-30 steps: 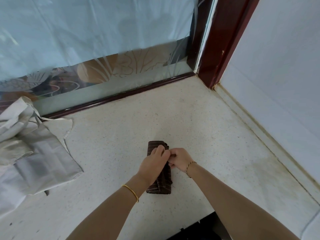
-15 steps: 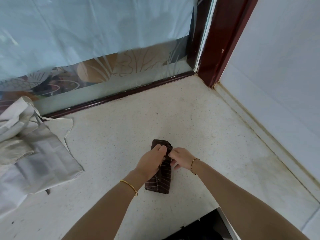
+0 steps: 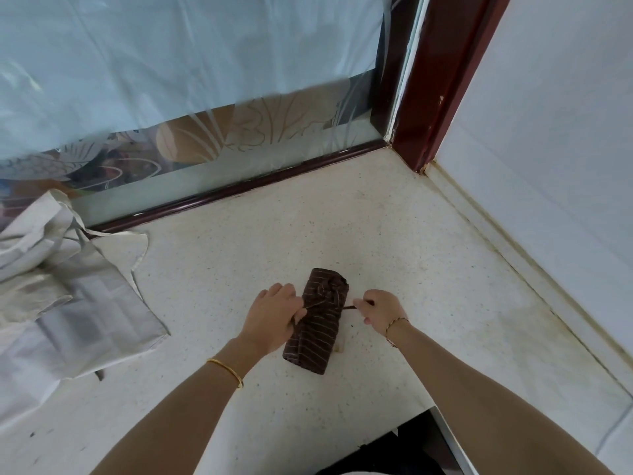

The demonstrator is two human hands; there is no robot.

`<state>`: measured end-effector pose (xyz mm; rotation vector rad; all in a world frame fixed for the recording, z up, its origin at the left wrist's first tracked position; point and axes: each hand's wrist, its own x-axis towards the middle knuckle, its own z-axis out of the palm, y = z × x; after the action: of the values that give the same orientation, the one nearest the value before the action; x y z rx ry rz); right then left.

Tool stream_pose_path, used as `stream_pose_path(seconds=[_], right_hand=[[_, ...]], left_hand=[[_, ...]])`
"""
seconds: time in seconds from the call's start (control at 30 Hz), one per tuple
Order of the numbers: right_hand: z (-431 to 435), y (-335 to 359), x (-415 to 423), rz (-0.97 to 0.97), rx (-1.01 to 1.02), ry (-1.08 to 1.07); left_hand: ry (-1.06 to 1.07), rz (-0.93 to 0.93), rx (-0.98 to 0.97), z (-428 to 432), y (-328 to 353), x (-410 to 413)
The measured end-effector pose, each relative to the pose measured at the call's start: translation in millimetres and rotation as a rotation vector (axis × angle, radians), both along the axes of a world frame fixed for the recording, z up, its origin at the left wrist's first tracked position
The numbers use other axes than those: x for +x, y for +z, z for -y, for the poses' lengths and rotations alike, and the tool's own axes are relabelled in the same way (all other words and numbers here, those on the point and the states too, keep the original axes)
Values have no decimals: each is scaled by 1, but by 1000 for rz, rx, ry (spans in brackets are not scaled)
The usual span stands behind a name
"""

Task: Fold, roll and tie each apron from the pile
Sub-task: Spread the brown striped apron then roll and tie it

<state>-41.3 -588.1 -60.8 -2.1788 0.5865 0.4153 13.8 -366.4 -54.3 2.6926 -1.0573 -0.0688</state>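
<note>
The rolled apron [image 3: 317, 322] lies between both hands, the apron pile [image 3: 65, 303] well left.

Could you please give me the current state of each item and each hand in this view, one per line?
Brown striped apron: rolled into a bundle, lying on the counter, knot at its middle.
Tie string: pulled taut to the right of the roll.
Left hand: grips the tie end beside the roll.
Right hand: pinches the tie string.
Pale aprons: unrolled, in a loose, crumpled pile on the left.
</note>
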Motion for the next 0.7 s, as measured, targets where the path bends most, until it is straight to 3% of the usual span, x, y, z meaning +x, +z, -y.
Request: stream_pose_path(seconds=[0.07, 0.2, 0.33, 0.57, 0.7], right_hand=[[-3, -1, -1, -35, -136, 44], [-17, -2, 0, -56, -203, 87], [-20, 0, -4, -48, -216, 88], [-31, 17, -7, 189, -105, 105], [-38, 36, -1, 281, -91, 284]], left_hand=[[54, -129, -39, 1, 2, 0], [331, -639, -479, 24, 21, 1], [448, -863, -656, 31, 28, 0], [373, -901, -462, 31, 20, -4], [258, -772, -338, 36, 25, -6]])
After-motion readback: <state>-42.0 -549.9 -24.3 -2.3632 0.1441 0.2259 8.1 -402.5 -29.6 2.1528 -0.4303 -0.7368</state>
